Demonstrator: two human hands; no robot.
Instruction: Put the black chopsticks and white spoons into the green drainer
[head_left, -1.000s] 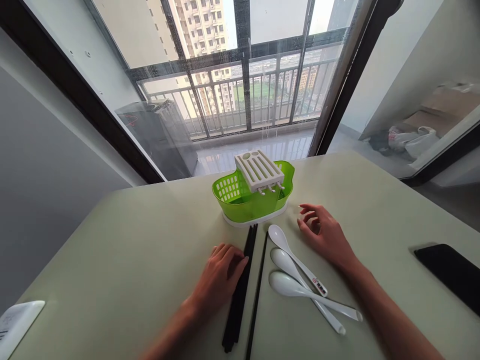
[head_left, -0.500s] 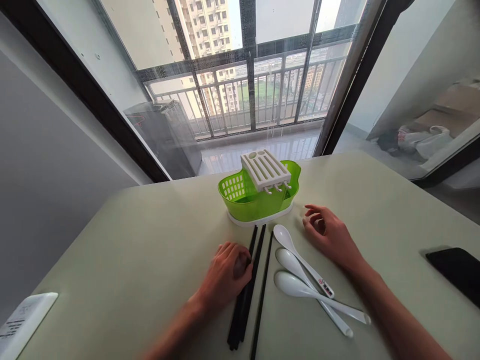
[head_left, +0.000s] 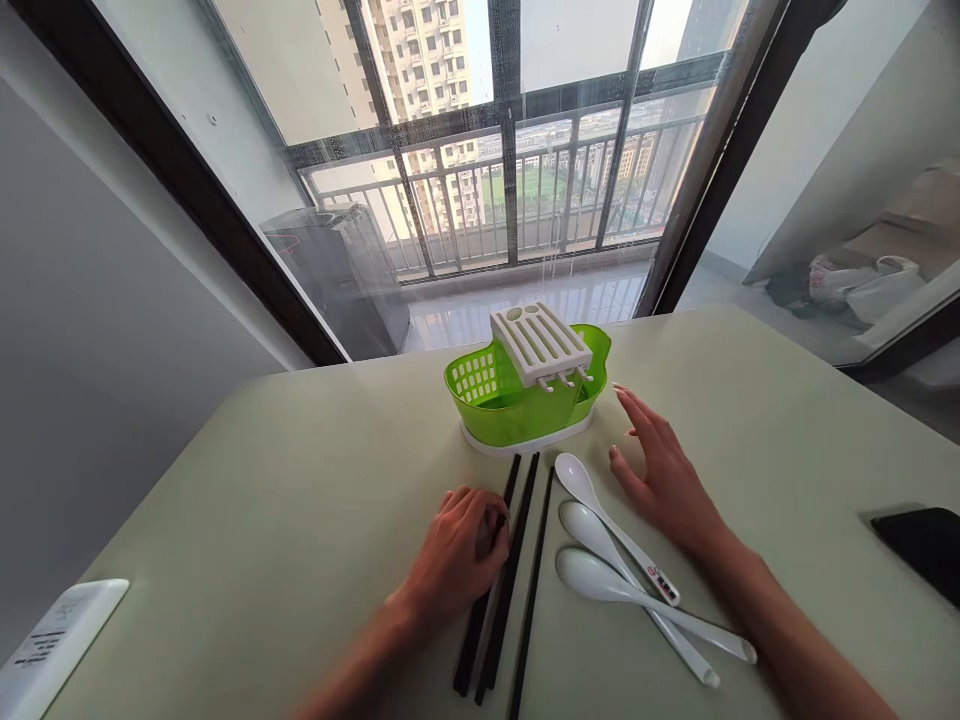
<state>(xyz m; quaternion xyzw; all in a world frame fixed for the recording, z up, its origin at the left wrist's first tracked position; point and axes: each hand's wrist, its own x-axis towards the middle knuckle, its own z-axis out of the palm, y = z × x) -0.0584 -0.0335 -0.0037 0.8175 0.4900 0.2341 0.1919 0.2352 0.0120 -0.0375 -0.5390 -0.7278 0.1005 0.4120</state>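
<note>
Chopsticks [head_left: 512, 570] | on table [head_left: 300, 500], near side of basket [head_left: 517, 422] | left hand [head_left: 456, 548]: grip closed on leftmost chopsticks | right hand [head_left: 666, 478]: grip apart, near basket's right end

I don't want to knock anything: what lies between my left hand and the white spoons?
Black chopsticks, seen in the head view: a group beside the left hand and partly hidden by it, then a single chopstick nearer the white spoons.

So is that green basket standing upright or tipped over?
Upright: the green basket sits on its white base, with its openings facing up and the white slotted rack on top.
</note>
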